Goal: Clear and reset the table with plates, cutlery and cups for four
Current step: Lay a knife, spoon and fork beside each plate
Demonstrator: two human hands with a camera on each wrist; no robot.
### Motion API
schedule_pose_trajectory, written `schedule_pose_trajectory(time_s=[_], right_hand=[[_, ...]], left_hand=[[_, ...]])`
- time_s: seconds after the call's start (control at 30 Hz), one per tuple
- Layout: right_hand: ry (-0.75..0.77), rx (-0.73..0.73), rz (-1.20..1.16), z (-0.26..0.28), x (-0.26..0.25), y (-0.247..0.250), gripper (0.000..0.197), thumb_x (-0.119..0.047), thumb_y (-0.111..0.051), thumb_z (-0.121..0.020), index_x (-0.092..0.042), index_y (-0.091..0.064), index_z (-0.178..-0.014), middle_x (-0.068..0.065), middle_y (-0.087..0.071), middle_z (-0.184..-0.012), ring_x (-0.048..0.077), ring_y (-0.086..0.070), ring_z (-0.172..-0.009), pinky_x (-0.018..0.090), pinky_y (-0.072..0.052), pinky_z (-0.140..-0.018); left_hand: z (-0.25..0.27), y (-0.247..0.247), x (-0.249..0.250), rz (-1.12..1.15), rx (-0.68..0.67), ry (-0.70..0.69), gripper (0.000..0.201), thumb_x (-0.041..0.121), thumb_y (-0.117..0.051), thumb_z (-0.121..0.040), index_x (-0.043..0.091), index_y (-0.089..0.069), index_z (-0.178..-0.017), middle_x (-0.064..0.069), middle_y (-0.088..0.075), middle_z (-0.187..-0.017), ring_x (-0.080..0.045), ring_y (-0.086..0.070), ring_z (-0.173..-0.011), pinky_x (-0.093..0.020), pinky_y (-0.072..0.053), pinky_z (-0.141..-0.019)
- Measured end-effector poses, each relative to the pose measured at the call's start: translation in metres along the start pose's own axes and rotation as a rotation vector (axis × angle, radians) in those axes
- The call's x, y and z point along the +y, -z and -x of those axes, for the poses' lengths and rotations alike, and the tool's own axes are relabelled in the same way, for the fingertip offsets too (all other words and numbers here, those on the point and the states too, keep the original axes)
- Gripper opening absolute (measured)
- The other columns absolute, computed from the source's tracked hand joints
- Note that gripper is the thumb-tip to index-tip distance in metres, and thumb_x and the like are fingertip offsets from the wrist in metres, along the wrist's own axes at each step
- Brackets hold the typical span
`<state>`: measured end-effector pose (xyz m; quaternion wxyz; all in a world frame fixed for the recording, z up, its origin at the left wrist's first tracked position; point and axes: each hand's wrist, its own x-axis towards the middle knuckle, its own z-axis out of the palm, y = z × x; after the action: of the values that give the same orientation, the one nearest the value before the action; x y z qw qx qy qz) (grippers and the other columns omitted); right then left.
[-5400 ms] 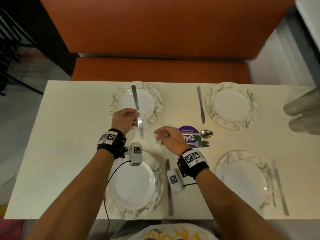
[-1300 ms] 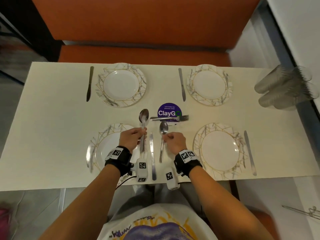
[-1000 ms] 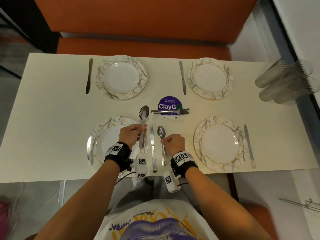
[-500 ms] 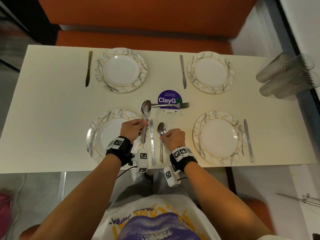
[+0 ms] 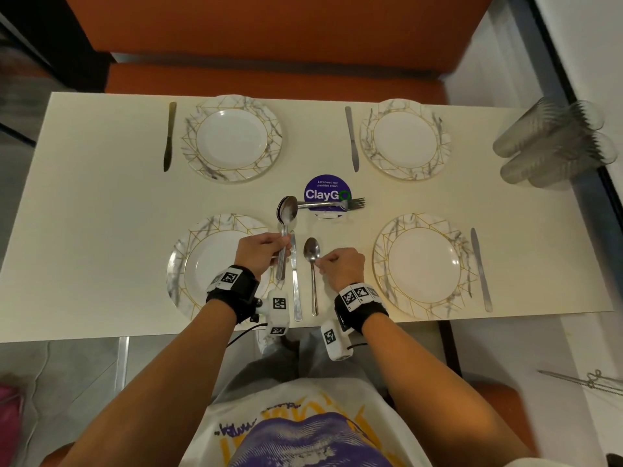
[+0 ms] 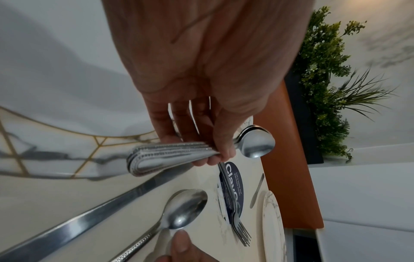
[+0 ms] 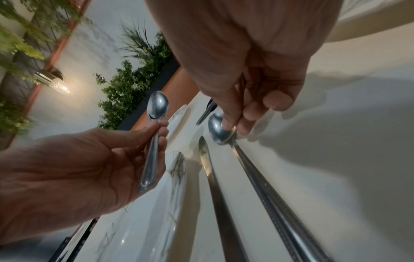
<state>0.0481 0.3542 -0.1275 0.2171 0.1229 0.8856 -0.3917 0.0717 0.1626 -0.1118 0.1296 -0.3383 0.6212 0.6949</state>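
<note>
My left hand (image 5: 266, 252) grips a stack of spoons (image 5: 284, 230) by the handles, just above the right rim of the near left plate (image 5: 202, 264); the stack also shows in the left wrist view (image 6: 170, 154). A single spoon (image 5: 312, 261) lies on the table right of a knife (image 5: 295, 284). My right hand (image 5: 332, 264) pinches that spoon's neck (image 7: 224, 134) with curled fingers. Several forks (image 5: 350, 203) lie across the purple ClayGo sticker (image 5: 325, 192). Three more plates sit at near right (image 5: 424, 264), far left (image 5: 232, 138) and far right (image 5: 404, 138).
Knives lie left of the far left plate (image 5: 169, 136), left of the far right plate (image 5: 351, 139) and right of the near right plate (image 5: 480, 267). Stacked clear cups (image 5: 553, 146) lie on their sides at the table's right end. An orange bench (image 5: 269, 75) runs behind.
My right hand drew the single spoon toward the near edge and laid it beside the knife. The left hand, earlier holding a knife over the far left plate, now holds the spoon stack.
</note>
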Motion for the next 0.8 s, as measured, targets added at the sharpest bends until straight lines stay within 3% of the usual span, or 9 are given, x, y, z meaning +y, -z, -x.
schedule_pose_trajectory(time_s=[0.13, 0.23, 0.27, 0.4, 0.57, 0.67, 0.8], right_hand=[[0.061, 0.063, -0.095, 0.0, -0.002, 0.016, 0.018, -0.02, -0.073, -0.089, -0.01, -0.077, -0.074, 0.002, -0.074, -0.068, 0.016, -0.07, -0.068, 0.025, -0.056, -0.072], [0.122, 0.09, -0.187, 0.002, -0.01, 0.034, 0.017, -0.021, -0.067, -0.095, -0.009, -0.077, -0.088, 0.002, -0.074, -0.076, 0.004, -0.064, -0.063, 0.007, -0.045, -0.063], [0.134, 0.094, -0.209, 0.001, -0.013, 0.04, 0.018, -0.023, -0.066, -0.096, -0.009, -0.076, -0.092, 0.002, -0.074, -0.078, 0.001, -0.062, -0.063, 0.005, -0.044, -0.061], [0.175, 0.073, -0.263, -0.008, -0.016, 0.061, 0.021, -0.033, -0.07, -0.092, -0.015, -0.078, -0.099, -0.003, -0.076, -0.087, 0.005, -0.065, -0.072, 0.027, -0.056, -0.075], [0.176, 0.042, -0.28, -0.018, -0.006, 0.099, 0.007, -0.02, -0.076, -0.085, -0.016, -0.08, -0.09, -0.011, -0.074, -0.079, -0.006, -0.062, -0.064, 0.021, -0.05, -0.071], [0.105, 0.064, -0.309, -0.032, 0.01, 0.135, 0.004, -0.018, -0.078, -0.082, -0.021, -0.078, -0.08, -0.011, -0.073, -0.076, -0.002, -0.062, -0.065, 0.024, -0.052, -0.075], [0.064, 0.106, -0.347, -0.055, 0.042, 0.191, 0.01, -0.014, -0.077, -0.081, -0.023, -0.078, -0.08, -0.008, -0.075, -0.081, 0.005, -0.064, -0.069, 0.024, -0.053, -0.074]], left_hand=[[0.002, -0.012, 0.011, -0.011, -0.065, -0.015, 0.025, 0.021, -0.08, -0.088, 0.001, -0.077, -0.103, -0.017, -0.079, -0.095, -0.029, -0.075, -0.083, -0.037, -0.063, -0.083], [0.001, -0.027, 0.017, -0.042, -0.135, -0.017, 0.026, 0.021, -0.081, -0.087, 0.0, -0.077, -0.102, -0.02, -0.078, -0.097, -0.027, -0.074, -0.083, -0.034, -0.063, -0.081], [0.002, -0.034, 0.02, -0.048, -0.168, -0.019, 0.027, 0.02, -0.081, -0.088, -0.002, -0.077, -0.102, -0.021, -0.078, -0.098, -0.027, -0.075, -0.083, -0.034, -0.063, -0.08], [0.005, -0.064, 0.028, -0.086, -0.239, -0.019, 0.027, 0.02, -0.083, -0.085, -0.001, -0.077, -0.101, -0.016, -0.079, -0.094, -0.021, -0.073, -0.079, -0.035, -0.063, -0.079], [0.003, -0.111, 0.035, -0.169, -0.287, -0.024, 0.02, 0.016, -0.083, -0.084, 0.002, -0.079, -0.098, -0.012, -0.08, -0.092, -0.019, -0.075, -0.082, -0.034, -0.063, -0.075], [0.001, -0.152, 0.04, -0.189, -0.317, -0.017, 0.022, 0.014, -0.084, -0.083, 0.001, -0.078, -0.1, -0.012, -0.079, -0.092, -0.016, -0.074, -0.08, -0.031, -0.062, -0.072], [0.005, -0.226, 0.045, -0.144, -0.339, 0.012, 0.022, 0.013, -0.082, -0.085, 0.0, -0.077, -0.102, -0.009, -0.079, -0.091, -0.014, -0.074, -0.078, -0.03, -0.062, -0.07]])
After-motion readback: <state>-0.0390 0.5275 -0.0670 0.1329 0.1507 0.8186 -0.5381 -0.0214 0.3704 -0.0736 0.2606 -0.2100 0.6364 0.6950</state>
